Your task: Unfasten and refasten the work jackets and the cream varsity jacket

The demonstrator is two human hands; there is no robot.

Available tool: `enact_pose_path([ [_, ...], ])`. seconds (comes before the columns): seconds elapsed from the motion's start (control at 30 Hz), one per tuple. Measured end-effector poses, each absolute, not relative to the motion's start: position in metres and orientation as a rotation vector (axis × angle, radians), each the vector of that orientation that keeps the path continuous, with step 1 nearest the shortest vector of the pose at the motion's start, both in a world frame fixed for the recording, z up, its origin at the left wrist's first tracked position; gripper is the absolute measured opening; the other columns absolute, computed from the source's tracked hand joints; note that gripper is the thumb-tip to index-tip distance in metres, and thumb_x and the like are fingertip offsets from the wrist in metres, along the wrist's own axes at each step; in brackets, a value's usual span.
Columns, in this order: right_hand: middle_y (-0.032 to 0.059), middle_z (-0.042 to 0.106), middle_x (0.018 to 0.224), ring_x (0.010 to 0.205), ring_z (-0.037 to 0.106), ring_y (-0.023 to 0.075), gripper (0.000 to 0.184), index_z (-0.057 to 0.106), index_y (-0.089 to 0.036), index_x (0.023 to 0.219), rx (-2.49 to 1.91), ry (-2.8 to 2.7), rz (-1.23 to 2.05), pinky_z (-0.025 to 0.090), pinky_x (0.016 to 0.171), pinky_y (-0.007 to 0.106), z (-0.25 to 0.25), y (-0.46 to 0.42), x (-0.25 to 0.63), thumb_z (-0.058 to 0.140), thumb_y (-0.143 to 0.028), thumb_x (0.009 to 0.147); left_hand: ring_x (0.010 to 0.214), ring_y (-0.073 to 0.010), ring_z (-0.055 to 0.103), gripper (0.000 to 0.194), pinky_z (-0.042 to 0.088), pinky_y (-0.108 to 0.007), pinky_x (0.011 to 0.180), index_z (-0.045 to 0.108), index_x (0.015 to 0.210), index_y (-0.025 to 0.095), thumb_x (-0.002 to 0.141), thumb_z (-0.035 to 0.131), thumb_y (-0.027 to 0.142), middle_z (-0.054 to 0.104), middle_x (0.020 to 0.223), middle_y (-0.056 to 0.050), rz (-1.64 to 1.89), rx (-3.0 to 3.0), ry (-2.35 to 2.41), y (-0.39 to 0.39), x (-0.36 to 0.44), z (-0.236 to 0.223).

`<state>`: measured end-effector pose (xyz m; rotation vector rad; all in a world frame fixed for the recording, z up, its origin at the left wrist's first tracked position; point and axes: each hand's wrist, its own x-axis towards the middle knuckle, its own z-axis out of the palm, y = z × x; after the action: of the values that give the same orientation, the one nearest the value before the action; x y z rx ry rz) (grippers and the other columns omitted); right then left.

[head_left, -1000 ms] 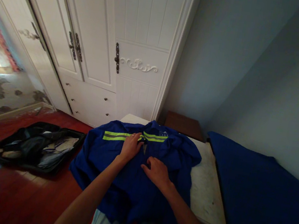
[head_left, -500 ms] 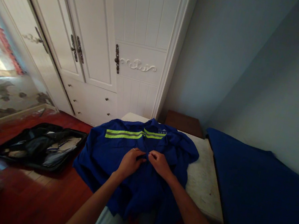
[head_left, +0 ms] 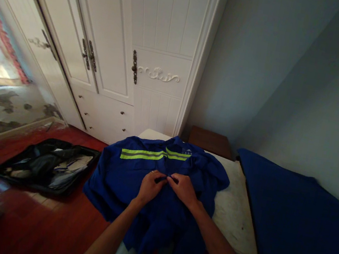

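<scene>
A blue work jacket [head_left: 128, 176] with yellow-and-grey reflective strips lies spread over a pale padded surface [head_left: 230, 208], its lower edge hanging toward my legs. My left hand [head_left: 151, 185] pinches the cloth along the front opening, below the strips. Right beside it, my right hand [head_left: 181, 188] pinches the same front edge, the fingertips of both hands almost meeting. Whatever small part of the front lies between the fingertips is too small to make out.
On the red floor [head_left: 75, 215] at left lies an open black suitcase [head_left: 63, 187] with clothes inside. A white wardrobe [head_left: 156, 107] stands behind. A brown wooden stand [head_left: 211, 141] is at the back, and a large blue panel-like piece [head_left: 299, 228] leans along the right wall.
Both hands stay together at the jacket's front, fingers shifting slightly. The whole view has moved a little, so things appear slightly further right.
</scene>
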<state>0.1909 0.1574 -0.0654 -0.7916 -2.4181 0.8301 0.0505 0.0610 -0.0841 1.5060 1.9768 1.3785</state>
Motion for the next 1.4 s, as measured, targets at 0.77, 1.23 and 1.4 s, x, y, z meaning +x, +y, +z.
enact_pose_path([
  [0.77,0.0070,0.074,0.095,0.087,0.069,0.0198,0.023,0.073,-0.019,0.100,-0.630,-2.257,1.077,0.052,0.081,0.032,-0.091,0.165,0.199,0.057,-0.030,0.088,0.090,-0.0215,0.063,0.027,0.047,-0.033,0.083,0.075,0.103,0.022,0.089,0.053,0.015,0.071,0.094,-0.006,1.213,1.644,1.966,0.060,0.044,-0.095],
  [1.23,0.0073,0.071,0.099,0.095,0.066,0.0194,0.022,0.070,-0.019,0.101,-0.579,-2.290,1.112,0.050,0.089,0.033,-0.087,0.163,0.198,0.052,-0.027,0.092,0.091,-0.0239,0.062,0.017,0.046,-0.035,0.082,0.073,0.102,0.020,0.088,0.064,0.025,0.068,0.093,-0.007,1.117,1.731,2.059,0.058,0.050,-0.093],
  [1.4,0.0057,0.071,0.095,0.088,0.065,0.0182,0.020,0.067,-0.017,0.097,-0.616,-2.233,1.315,0.050,0.077,0.028,-0.082,0.165,0.200,0.052,-0.028,0.088,0.086,-0.0196,0.063,0.013,0.047,-0.031,0.080,0.076,0.091,0.023,0.083,0.066,0.018,0.069,0.087,-0.004,1.291,1.582,1.881,0.058,0.045,-0.093],
])
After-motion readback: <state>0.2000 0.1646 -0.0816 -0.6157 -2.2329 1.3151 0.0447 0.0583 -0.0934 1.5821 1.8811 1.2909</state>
